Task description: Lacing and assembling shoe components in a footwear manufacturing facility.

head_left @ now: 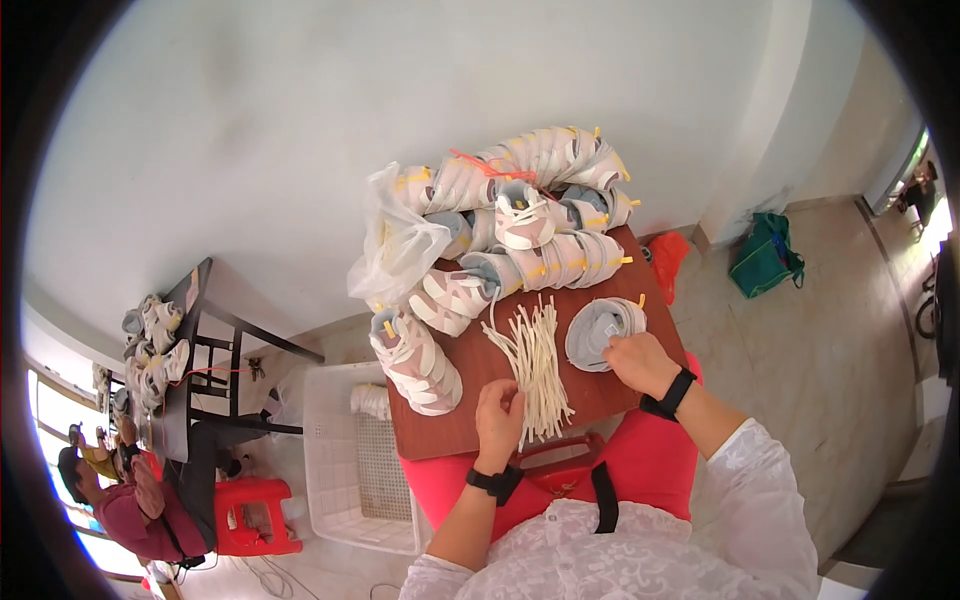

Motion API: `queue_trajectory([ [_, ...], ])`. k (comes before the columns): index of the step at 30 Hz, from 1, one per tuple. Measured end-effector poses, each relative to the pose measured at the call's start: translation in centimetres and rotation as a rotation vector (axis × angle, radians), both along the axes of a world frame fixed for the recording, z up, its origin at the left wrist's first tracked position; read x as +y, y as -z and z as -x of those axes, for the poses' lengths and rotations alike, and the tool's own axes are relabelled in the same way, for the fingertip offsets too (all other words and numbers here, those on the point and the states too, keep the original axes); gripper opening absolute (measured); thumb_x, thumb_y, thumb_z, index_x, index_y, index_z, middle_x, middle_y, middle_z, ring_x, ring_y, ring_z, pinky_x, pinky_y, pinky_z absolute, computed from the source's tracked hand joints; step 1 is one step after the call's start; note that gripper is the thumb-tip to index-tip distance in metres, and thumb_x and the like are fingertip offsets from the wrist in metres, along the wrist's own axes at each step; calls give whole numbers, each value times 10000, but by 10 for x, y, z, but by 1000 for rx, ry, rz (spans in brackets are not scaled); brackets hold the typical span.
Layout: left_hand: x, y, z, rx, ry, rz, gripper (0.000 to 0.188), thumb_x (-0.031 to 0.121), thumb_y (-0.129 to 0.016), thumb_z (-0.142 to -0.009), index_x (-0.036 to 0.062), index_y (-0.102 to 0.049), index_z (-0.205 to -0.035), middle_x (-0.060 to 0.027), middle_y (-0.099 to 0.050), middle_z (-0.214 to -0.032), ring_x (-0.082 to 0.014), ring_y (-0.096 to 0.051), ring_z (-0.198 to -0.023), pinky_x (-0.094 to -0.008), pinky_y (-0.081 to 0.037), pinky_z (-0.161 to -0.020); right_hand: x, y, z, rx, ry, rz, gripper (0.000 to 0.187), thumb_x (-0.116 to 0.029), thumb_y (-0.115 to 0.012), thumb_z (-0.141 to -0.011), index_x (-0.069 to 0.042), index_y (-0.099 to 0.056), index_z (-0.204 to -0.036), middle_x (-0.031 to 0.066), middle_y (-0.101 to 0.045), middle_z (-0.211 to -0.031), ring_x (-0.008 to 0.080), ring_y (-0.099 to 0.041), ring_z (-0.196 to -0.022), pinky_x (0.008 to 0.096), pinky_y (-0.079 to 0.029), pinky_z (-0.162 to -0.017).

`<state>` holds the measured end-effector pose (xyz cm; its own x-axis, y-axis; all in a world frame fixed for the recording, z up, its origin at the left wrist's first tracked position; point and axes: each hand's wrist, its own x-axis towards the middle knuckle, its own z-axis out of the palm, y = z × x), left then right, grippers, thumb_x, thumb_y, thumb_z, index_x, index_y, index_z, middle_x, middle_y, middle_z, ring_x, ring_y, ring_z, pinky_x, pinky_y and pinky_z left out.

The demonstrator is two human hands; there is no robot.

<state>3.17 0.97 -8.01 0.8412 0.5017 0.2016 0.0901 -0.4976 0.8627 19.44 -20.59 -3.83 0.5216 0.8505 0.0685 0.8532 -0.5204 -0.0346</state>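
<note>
On the small reddish-brown table, my right hand [642,362] has its fingers closed at the near edge of a grey-lined shoe upper [592,335] with a yellow tab. My left hand [498,420] is beside a bundle of cream shoelaces [538,372], its fingers loosely bent and apart, with nothing visible in them. The laces lie spread lengthwise down the table's middle. Left of them stands a stack of laced pink-and-white shoe uppers [415,365]. Another laced upper [455,298] lies just behind that stack. What the right fingertips pinch is partly hidden.
Rows of nested shoe uppers [560,262] fill the table's back, with a clear plastic bag [395,245] at their left. A white plastic crate [330,470] stands left on the floor. A green bag [765,258] lies right. Another person [150,510] sits far left by a dark table.
</note>
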Motion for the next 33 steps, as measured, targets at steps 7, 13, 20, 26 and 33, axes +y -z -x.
queue_trajectory([
  [7,-9,-8,11,23,25,41,152,11,-622,-818,7,-617,-970,-102,-598,-975,-169,-595,-784,-272,-490,-656,-4,-19,-10,85,-24,47,121,-89,-551,-772,-35,-657,-752,129,-627,-811,307,-641,-733,403,-523,-596],
  [13,-13,-15,12,-24,61,38,139,0,-614,-827,6,-619,-965,-95,-601,-992,-151,-590,-785,-259,-487,-668,-9,-9,-21,32,-21,19,106,-78,-531,-782,-22,-619,-760,122,-611,-831,291,-638,-735,394,-524,-602],
  [20,-15,-20,14,-39,61,17,147,-4,-617,-826,7,-621,-972,-97,-602,-1010,-156,-608,-831,-255,-494,-697,10,-11,13,76,14,-315,105,-145,-558,-807,-55,-527,-851,102,-574,-794,270,-612,-725,394,-499,-579],
  [26,-17,-25,15,-25,82,112,143,9,-615,-822,13,-626,-965,-122,-608,-1025,-220,-606,-847,-271,-498,-676,17,-15,1,86,182,-273,132,-157,-578,-830,-52,-498,-825,99,-568,-790,274,-612,-717,388,-490,-556],
  [33,-21,-42,2,-98,168,87,176,6,-631,-811,19,-615,-986,-118,-608,-1018,-225,-609,-858,-286,-506,-678,11,-18,-6,-71,47,-290,247,-203,-717,-704,-64,-544,-813,79,-532,-801,267,-578,-783,389,-471,-659],
])
